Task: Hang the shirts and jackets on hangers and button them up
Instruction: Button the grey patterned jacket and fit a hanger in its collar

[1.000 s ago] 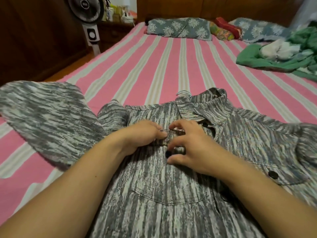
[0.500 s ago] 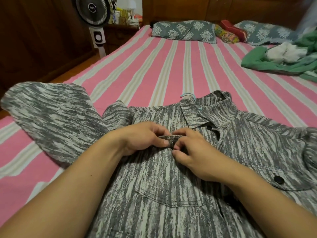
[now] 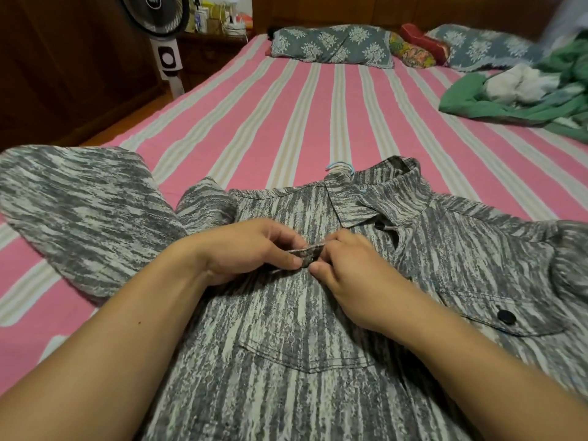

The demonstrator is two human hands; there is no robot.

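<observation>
While the grey streaked shirt (image 3: 286, 361) lies face-up on the striped bed (image 3: 286, 116), both hands meet at its front placket (image 3: 307, 253), just below the collar (image 3: 366, 198). Left hand (image 3: 251, 249): thumb and forefinger pinch the placket's raised edge from its left. Right hand (image 3: 353, 275): fingers curled, pinching the same fold from the opposite side, fingertips nearly touching the left's. Placket's long axis runs from the hands back toward the wearer. Button and hole hidden between fingers. Blue hanger hook (image 3: 339, 165) shows beyond the collar. Judgement: next buttons lie nearer the body, both hands equally close.
</observation>
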